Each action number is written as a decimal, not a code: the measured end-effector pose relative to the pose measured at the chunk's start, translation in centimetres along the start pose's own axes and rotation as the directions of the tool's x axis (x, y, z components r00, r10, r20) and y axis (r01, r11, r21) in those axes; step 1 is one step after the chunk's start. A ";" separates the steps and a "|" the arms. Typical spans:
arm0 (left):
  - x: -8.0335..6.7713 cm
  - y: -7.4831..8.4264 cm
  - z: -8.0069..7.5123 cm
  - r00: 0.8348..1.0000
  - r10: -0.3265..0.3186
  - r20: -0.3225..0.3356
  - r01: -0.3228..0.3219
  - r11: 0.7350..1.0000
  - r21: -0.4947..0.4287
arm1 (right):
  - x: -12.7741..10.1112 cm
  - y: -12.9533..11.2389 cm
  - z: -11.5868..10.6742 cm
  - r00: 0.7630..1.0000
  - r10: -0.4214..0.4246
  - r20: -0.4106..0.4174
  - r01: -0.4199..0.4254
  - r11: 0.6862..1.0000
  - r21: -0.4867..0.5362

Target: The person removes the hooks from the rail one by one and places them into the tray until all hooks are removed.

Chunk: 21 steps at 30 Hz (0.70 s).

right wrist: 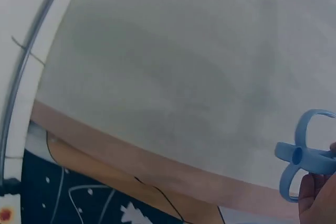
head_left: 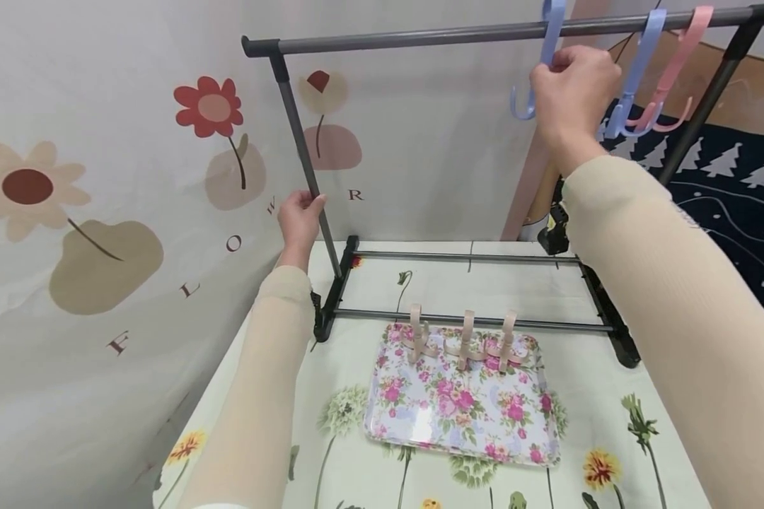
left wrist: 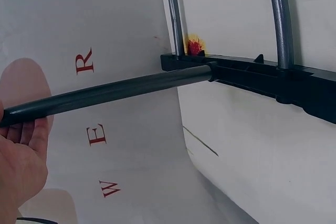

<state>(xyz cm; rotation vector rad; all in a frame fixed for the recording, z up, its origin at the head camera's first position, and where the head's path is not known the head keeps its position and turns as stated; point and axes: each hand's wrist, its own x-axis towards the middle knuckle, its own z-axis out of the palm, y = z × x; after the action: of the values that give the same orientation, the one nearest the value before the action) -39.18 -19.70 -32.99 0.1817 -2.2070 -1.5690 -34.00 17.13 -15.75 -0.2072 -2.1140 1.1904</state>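
Observation:
A small dark clothes rack (head_left: 420, 32) stands on a table. My left hand (head_left: 301, 215) grips its left upright post (head_left: 305, 162); the left wrist view shows that post (left wrist: 115, 92) running from my palm (left wrist: 21, 156) to the black foot. High at the right, my right hand (head_left: 573, 88) pinches a light blue plastic hook (head_left: 550, 42) that hangs over the top rail. In the right wrist view the blue hook (right wrist: 302, 156) sits beside my fingertips (right wrist: 317, 198). A second blue hook (head_left: 639, 71) and a pink hook (head_left: 675, 74) hang further right.
A floral tray (head_left: 461, 406) lies on the flower-print tablecloth (head_left: 611, 438) in front of the rack, with three beige hooks (head_left: 465, 343) at its far edge. A flower-print backdrop (head_left: 102, 212) rises at the left. A dark blue tree-pattern cloth (head_left: 738, 191) lies at the right.

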 end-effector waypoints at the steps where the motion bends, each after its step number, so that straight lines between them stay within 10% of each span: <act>1: 0.0 0.1 0.1 1.000 0.000 0.004 0.000 1.000 0.003 | 0.0 -0.4 -0.4 1.000 0.000 -0.003 0.000 1.000 -0.012; 21: 0.5 0.1 0.1 1.000 -0.005 0.015 0.005 1.000 0.000 | -1.6 -0.4 -2.0 0.997 -0.070 0.028 0.068 0.996 0.056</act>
<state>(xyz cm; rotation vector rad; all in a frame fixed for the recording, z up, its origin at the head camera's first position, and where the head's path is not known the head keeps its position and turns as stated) -39.62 -19.73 -32.83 0.1764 -2.2198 -1.5777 -31.47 17.60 -15.53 -0.0912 -2.0939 1.2163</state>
